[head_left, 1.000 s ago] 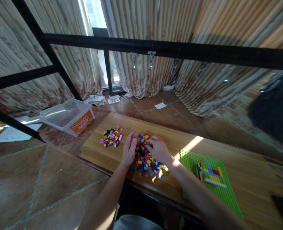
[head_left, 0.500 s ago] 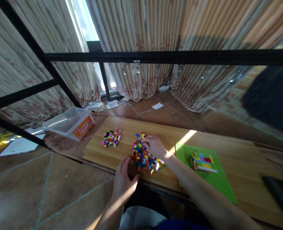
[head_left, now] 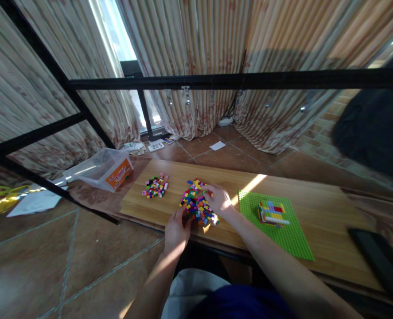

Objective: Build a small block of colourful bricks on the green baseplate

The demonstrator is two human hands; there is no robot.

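A loose pile of small colourful toy bricks (head_left: 198, 204) lies on the wooden board. My left hand (head_left: 177, 229) rests at the pile's near left edge, thumb and fingers apart, fingertips among the bricks. My right hand (head_left: 219, 198) reaches over the pile's right side. Its fingers are bent but apart, touching bricks; no brick shows clearly in its grip. To the right lies a green baseplate (head_left: 292, 237), which carries a small layered brick build (head_left: 272, 214) in yellow, red, blue and white. A smaller heap of bricks (head_left: 155, 186), with many pink ones, sits to the left.
A clear plastic bin (head_left: 105, 166) with an orange label stands at the board's left end. A dark flat object (head_left: 375, 252) lies at the right end. Beyond the wooden board (head_left: 226, 175) run a black metal rail (head_left: 209, 83) and curtains (head_left: 196, 40). Papers lie on the tiled floor.
My left hand has moved in against the near edge of the pile. My right hand has shifted slightly right on the pile. The view has turned a little.
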